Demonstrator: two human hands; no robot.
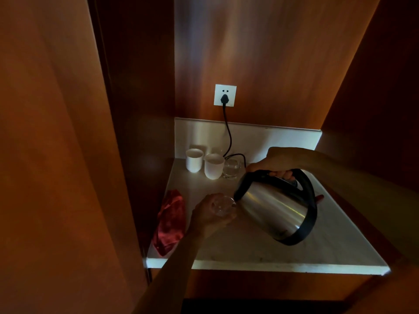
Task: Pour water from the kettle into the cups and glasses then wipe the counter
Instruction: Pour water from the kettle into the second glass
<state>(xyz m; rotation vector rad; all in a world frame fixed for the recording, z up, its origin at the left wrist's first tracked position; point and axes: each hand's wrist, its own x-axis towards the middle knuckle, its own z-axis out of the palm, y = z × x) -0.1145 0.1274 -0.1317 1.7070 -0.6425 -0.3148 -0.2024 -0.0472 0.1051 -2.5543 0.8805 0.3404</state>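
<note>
your right hand is closed around the black handle of the kettle, fingers wrapped under the grip, and it holds the steel body off the counter, tipped well over to the left with the spout down. your left hand is curled around a small clear glass, fingers clamped on its side; the spout sits right at the rim of that glass. whether the glass rests on the counter or is lifted just above it cannot be told in this light, and no stream of water can be made out, nor any level inside it. judged from this posture, the pour into this glass is in hand and not finished. further back, near the wall, a second glass stands beside two white cups; the three stand in a close row. the second glass appears to hold some water, so it is likely done; the insides of both cups are not visible, so their state cannot be confirmed. a red cloth lies crumpled along the left edge of the counter, untouched and apart from both hands, so the wiping step is judged not yet begun. no spill is discernible on the pale surface, though the dim lighting limits that finding. a black cord runs from the wall socket down behind the glasses.
</note>
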